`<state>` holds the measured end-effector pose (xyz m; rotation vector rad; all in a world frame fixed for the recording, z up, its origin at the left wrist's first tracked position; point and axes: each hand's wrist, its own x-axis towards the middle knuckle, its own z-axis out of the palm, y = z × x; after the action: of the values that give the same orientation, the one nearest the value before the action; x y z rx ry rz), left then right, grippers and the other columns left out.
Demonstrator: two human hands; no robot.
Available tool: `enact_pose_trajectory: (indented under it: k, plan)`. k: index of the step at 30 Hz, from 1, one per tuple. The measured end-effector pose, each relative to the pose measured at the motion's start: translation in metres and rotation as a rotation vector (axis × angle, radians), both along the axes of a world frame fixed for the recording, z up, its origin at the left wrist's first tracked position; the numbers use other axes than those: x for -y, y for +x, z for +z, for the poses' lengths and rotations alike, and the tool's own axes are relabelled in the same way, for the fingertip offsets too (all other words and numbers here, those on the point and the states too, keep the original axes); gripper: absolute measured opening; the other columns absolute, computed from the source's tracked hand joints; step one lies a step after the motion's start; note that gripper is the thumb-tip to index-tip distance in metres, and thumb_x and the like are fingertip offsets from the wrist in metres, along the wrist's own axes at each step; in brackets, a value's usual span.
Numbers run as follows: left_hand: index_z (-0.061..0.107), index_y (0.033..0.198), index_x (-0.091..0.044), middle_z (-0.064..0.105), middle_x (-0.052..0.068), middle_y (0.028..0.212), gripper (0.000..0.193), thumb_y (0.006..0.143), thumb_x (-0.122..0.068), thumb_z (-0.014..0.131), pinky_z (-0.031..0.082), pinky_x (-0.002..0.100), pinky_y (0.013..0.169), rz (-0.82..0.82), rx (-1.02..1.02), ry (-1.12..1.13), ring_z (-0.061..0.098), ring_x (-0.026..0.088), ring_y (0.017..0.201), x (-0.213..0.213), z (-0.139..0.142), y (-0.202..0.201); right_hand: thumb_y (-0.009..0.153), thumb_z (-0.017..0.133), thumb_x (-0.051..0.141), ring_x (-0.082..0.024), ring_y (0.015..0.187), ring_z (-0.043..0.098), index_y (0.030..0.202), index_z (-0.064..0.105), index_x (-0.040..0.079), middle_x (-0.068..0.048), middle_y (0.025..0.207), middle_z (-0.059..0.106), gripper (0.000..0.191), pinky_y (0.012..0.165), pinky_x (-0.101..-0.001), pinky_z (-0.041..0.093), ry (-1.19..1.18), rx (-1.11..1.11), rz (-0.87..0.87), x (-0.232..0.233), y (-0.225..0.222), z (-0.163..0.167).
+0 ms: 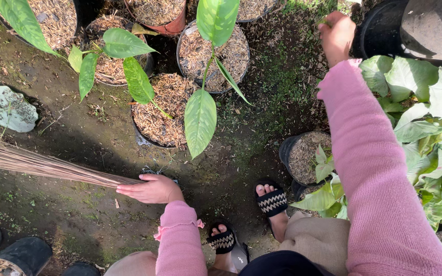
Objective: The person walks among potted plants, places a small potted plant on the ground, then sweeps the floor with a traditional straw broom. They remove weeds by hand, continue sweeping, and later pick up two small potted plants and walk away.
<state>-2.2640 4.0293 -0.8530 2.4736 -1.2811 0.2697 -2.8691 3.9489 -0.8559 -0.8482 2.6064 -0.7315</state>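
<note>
Left hand [152, 189]: closed around the end of a stick broom [42, 164], fingers laid along its bundle | Right hand [336, 35]: fisted near the ground weeds [287, 76], contents hidden | Broom cut off at left edge | Bare soil [78, 138] is left open between potted plants [170, 110].

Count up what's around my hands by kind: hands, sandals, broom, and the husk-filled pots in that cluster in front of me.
Hands: 2, the left hand on the stick broom, the right hand raised at the top edge.
Sandals: 2, black with a zigzag band.
Stick brooms: 1.
Husk-filled pots in the cluster ahead: 6, some cut off by the frame.
Total: 11.
</note>
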Motion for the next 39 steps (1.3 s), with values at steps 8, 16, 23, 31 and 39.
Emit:
enact_pose_trajectory:
  k: [8, 16, 23, 31, 39]
  plan:
    - [0.021, 0.164, 0.001, 0.028, 0.022, 0.169, 0.066, 0.116, -0.043, 0.028, 0.039, 0.051, 0.122, 0.005, 0.001, 0.003, 0.038, 0.040, 0.154, 0.000, -0.001, 0.002, 0.089, 0.083, 0.011, -0.026, 0.085, 0.071, 0.107, 0.073, 0.002, -0.016, 0.102, 0.074, 0.023, 0.075, -0.0343, 0.056, -0.015, -0.431, 0.331, -0.019, 0.031, -0.021]
    - [0.022, 0.164, 0.001, 0.029, 0.023, 0.168, 0.066, 0.116, -0.043, 0.027, 0.039, 0.051, 0.121, -0.004, -0.005, -0.021, 0.039, 0.041, 0.153, -0.001, -0.001, 0.001, 0.098, 0.058, -0.002, -0.017, 0.080, 0.071, 0.109, 0.070, 0.004, -0.014, 0.099, 0.071, 0.017, 0.063, -0.0224, 0.058, 0.104, -0.052, -0.079, -0.004, -0.001, -0.013]
    - [0.022, 0.163, 0.002, 0.029, 0.024, 0.168, 0.066, 0.115, -0.043, 0.027, 0.039, 0.051, 0.121, 0.005, -0.028, -0.012, 0.039, 0.042, 0.152, -0.001, -0.001, 0.002, 0.094, 0.072, 0.010, -0.014, 0.068, 0.069, 0.102, 0.074, 0.003, -0.011, 0.090, 0.074, 0.010, 0.061, -0.0246, 0.060, 0.397, 0.317, 0.270, -0.038, 0.003, -0.002]
    - [0.022, 0.164, 0.001, 0.029, 0.022, 0.169, 0.065, 0.115, -0.042, 0.028, 0.040, 0.052, 0.120, 0.008, -0.017, -0.008, 0.039, 0.041, 0.153, 0.000, 0.000, 0.001, 0.091, 0.077, 0.003, -0.015, 0.064, 0.072, 0.094, 0.072, -0.007, -0.016, 0.084, 0.074, 0.011, 0.058, -0.0281, 0.060, 0.351, 0.350, 0.295, -0.044, 0.017, -0.021]
    - [0.021, 0.164, 0.001, 0.029, 0.023, 0.169, 0.066, 0.115, -0.043, 0.027, 0.040, 0.052, 0.120, 0.010, -0.029, -0.006, 0.038, 0.041, 0.152, -0.001, -0.001, 0.002, 0.095, 0.066, 0.003, -0.011, 0.063, 0.073, 0.097, 0.077, 0.002, -0.011, 0.087, 0.075, 0.011, 0.060, -0.0224, 0.059, 0.233, 0.309, 0.148, -0.036, 0.005, -0.012]
